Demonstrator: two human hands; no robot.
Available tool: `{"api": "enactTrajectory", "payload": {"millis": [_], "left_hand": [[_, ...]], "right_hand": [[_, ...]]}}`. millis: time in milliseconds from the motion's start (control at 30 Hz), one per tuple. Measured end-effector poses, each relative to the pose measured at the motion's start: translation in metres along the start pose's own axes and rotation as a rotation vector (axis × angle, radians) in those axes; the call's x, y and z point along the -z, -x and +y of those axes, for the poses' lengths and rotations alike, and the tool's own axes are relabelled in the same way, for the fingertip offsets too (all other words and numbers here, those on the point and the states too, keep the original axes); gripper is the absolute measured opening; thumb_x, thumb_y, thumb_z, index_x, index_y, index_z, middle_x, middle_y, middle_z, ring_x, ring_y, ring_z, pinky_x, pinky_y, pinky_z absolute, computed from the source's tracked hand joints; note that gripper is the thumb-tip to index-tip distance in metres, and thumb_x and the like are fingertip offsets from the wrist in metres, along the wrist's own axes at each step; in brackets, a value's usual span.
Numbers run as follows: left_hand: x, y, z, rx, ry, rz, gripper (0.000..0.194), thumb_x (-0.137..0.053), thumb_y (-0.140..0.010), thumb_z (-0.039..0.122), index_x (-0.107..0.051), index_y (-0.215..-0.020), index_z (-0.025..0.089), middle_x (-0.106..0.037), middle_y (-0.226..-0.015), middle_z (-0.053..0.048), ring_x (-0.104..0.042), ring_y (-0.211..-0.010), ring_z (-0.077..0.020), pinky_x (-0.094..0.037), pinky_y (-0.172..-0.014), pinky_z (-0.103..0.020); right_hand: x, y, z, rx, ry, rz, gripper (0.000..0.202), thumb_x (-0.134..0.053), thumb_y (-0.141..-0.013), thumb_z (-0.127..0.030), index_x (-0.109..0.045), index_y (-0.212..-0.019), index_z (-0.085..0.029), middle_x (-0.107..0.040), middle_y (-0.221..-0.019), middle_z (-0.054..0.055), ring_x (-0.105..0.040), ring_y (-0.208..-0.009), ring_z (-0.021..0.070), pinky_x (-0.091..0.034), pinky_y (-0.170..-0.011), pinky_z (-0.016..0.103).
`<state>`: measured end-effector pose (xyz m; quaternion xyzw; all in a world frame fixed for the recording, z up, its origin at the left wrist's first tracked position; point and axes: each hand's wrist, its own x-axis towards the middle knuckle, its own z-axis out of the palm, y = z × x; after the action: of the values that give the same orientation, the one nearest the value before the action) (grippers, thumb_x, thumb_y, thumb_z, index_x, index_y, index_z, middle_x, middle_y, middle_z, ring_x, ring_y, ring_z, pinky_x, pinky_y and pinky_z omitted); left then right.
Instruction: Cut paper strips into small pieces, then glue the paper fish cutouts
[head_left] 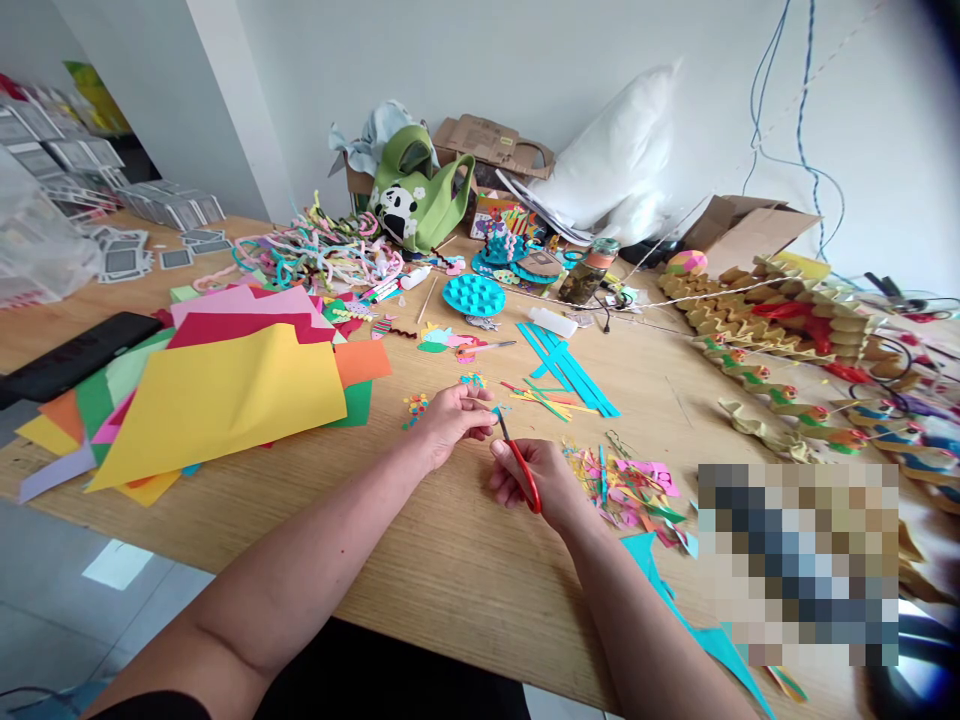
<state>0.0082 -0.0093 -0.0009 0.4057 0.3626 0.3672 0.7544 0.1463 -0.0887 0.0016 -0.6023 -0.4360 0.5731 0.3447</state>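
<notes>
My right hand [541, 478] grips a pair of red-handled scissors [522, 465], their blades pointing up and away toward my other hand. My left hand [454, 425] is closed in a pinch just left of the blade tips; a thin, pale strip seems to stick out of its fingers, too small to name surely. Beyond the left hand lie tiny blue and yellow paper bits [472, 380], and left of it a scatter of small orange and yellow paper dots [415, 408]. Thin coloured paper strips [551, 398] rest on the table behind the scissors.
Stacked coloured paper [225, 390] covers the left side, near a black case [79, 355]. Paper scraps [626, 485] lie right of my right hand. Wide blue strips [574, 370], a glass jar [590, 272], pipe cleaners [315, 250], a green panda bag [424, 190] and egg cartons [742, 305] stand farther back.
</notes>
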Motion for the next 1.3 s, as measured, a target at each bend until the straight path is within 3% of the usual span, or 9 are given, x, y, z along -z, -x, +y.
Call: {"api": "enactTrajectory", "payload": {"millis": [967, 1300], "left_hand": [[-0.0007, 0.0013, 0.0027, -0.007, -0.014, -0.007, 0.033, -0.069, -0.062, 0.006, -0.058, -0.092, 0.012, -0.062, -0.060, 0.002, -0.055, -0.049, -0.0073, -0.046, -0.056, -0.021], [-0.0012, 0.0019, 0.0032, 0.014, -0.006, -0.027, 0.035, -0.071, -0.062, 0.006, -0.057, -0.094, 0.012, -0.062, -0.062, 0.003, -0.056, -0.050, -0.0075, -0.046, -0.055, -0.021]], "right_hand": [[0.0006, 0.0001, 0.0020, 0.014, -0.031, -0.023, 0.057, -0.069, -0.065, -0.070, -0.058, -0.060, -0.014, -0.066, -0.054, 0.005, -0.059, -0.040, 0.0112, -0.047, -0.038, 0.019], [-0.0011, 0.0018, -0.0039, -0.004, -0.018, -0.002, 0.058, -0.071, -0.060, -0.071, -0.057, -0.057, -0.014, -0.061, -0.047, 0.003, -0.057, -0.037, 0.0113, -0.045, -0.036, 0.019]]}}
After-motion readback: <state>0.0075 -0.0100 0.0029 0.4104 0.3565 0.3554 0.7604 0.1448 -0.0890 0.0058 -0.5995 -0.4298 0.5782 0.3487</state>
